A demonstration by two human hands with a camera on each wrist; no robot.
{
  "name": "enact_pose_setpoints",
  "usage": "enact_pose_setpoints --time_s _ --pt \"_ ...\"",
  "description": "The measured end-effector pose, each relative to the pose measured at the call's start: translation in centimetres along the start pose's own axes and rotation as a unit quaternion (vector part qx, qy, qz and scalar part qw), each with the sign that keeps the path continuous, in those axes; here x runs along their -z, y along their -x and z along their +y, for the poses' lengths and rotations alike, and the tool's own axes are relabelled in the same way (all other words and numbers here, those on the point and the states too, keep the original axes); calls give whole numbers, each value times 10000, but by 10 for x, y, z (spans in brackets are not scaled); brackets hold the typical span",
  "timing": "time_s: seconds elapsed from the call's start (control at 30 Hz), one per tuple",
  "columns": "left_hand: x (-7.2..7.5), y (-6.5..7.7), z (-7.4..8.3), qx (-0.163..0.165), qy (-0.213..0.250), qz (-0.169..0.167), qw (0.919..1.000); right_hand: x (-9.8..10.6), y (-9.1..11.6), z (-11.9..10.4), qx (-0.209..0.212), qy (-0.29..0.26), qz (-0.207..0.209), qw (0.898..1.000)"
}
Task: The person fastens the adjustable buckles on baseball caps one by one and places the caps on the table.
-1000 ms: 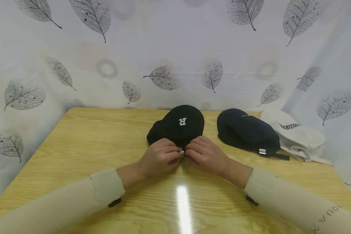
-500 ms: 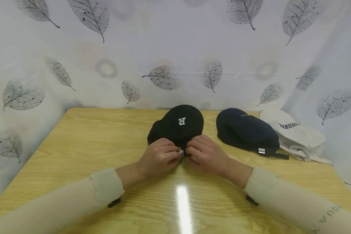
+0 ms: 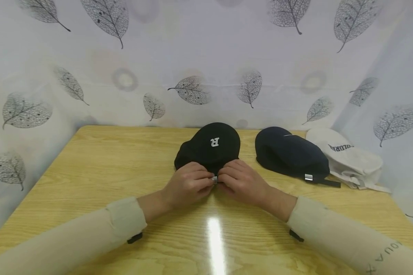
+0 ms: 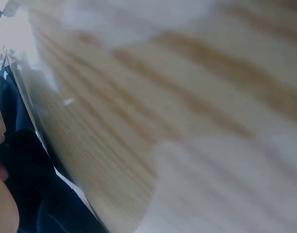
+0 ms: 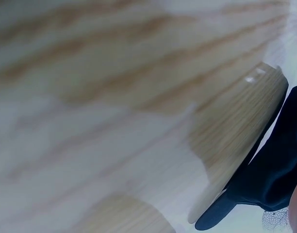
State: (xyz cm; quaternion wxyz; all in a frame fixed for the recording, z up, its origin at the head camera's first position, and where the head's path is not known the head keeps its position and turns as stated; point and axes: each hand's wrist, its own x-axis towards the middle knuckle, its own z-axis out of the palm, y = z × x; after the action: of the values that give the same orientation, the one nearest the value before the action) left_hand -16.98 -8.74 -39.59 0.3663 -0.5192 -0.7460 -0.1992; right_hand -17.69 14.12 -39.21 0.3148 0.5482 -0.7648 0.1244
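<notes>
A black baseball cap (image 3: 210, 149) with a white letter R lies at the middle back of the table, its strap side toward me. My left hand (image 3: 187, 183) pinches the strap at its small silver buckle (image 3: 215, 180). From the other side, my right hand (image 3: 242, 182) pinches the strap close beside that buckle. The fingertips of both hands nearly meet there and hide most of the strap. In the left wrist view, dark cloth of the cap (image 4: 29, 170) shows beside part of the hand. The right wrist view has the dark cap (image 5: 270, 170) at its right edge.
To the right lies a navy cap (image 3: 289, 154) with a silver buckle and a loose strap end. It overlaps a cream cap (image 3: 358, 156) with dark lettering. All rest on a glossy wooden table (image 3: 106, 164), with a leaf-print curtain (image 3: 213, 53) behind it.
Both hands stay at the buckle of the black cap. Only slight shifts of the fingers show; the other caps have not moved.
</notes>
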Motion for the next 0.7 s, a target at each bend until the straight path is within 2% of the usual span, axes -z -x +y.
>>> enact_pose_setpoints --time_s 0.17,0.43,0.7 --pt "0 -1 1 37 -123 -64 9999 1 0 0 0 36 25 10000" --pt "2 -2 3 288 -169 -197 9993 2 0 2 -67 141 77 9998" --pt "1 0 1 44 -209 39 9998 1 -3 2 25 -94 75 9999"
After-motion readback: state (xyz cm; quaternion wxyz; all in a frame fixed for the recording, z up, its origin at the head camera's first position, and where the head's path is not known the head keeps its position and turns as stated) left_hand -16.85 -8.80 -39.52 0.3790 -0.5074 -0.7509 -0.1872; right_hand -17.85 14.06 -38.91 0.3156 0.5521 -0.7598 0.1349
